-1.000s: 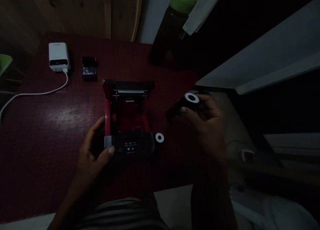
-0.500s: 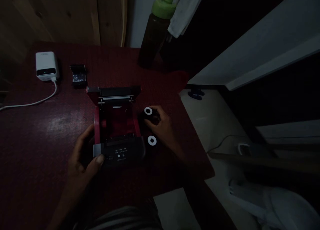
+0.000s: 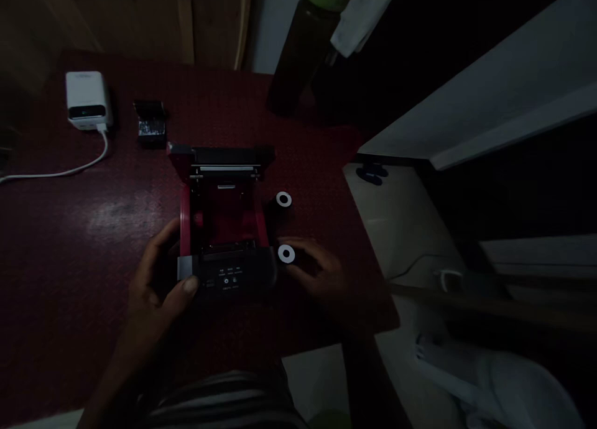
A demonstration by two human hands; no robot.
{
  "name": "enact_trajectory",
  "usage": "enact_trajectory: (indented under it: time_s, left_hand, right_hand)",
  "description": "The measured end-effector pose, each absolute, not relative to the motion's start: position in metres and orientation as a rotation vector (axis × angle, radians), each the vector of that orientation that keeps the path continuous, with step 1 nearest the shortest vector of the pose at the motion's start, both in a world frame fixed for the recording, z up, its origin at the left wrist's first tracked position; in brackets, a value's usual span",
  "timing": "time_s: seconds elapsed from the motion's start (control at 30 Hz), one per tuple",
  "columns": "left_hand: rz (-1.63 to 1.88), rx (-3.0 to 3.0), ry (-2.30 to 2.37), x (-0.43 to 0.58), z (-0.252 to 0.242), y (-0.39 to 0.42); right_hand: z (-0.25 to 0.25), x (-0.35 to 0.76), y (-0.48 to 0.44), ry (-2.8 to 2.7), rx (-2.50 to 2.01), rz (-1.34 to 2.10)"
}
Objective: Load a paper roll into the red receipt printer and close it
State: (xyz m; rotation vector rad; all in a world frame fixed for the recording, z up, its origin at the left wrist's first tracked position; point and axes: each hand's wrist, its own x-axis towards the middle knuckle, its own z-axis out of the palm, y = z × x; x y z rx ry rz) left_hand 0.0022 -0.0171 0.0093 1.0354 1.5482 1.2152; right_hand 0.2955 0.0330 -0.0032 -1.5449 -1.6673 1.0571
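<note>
A red and black printer [image 3: 228, 273] stands on the table with its lid [image 3: 226, 157] raised, baring the red inner bay. My left hand [image 3: 161, 292] grips its front left corner, thumb on top and fingers along the side. Right of the printer are two dark rolls with white ring-shaped ends. My right hand [image 3: 321, 270] has its fingers and thumb around the nearer roll [image 3: 286, 253], close beside the printer's front right corner. The farther roll [image 3: 283, 199] stands by itself behind it.
On the dark red tabletop [image 3: 84, 292] are a white power bank [image 3: 87, 99] with a cable [image 3: 69, 174] and a small black object [image 3: 151, 124]. A green-capped bottle [image 3: 303, 50] stands at the back. Slippers [image 3: 372, 173] lie on the floor right of the table edge.
My right hand has left the farther roll and come nearer to me, onto the nearer roll. My left hand keeps its grip on the printer. The view has shifted slightly.
</note>
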Motion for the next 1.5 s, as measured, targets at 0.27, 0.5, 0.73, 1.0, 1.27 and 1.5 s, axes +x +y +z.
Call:
enact_trajectory:
  time_s: [0.27,0.5,0.73,1.0,1.27,1.5]
  left_hand:
    - [1.260,1.151,1.455,0.001,0.008,-0.014]
    - [1.255,1.176,1.440,0.001,0.007,-0.015]
    - [1.261,1.129,1.412,0.001,0.007,-0.015]
    - [1.245,1.110,1.412,0.001,0.009,-0.015]
    - [1.238,1.107,1.429,0.000,0.008,-0.016]
    - [1.222,1.065,1.411,-0.005,0.016,-0.018]
  right_hand:
    - [0.084,0.287,0.045,-2.123,-1.334,0.631]
    - [0.094,0.199,0.090,-2.746,-1.055,0.264]
    - [0.083,0.167,0.102,-2.935,-1.302,0.148]
    - [0.082,0.155,0.117,-3.039,-1.523,0.386]
    - [0.077,0.197,0.107,-2.658,-0.999,0.757]
    - [0.080,0.207,0.101,-2.642,-0.816,0.746]
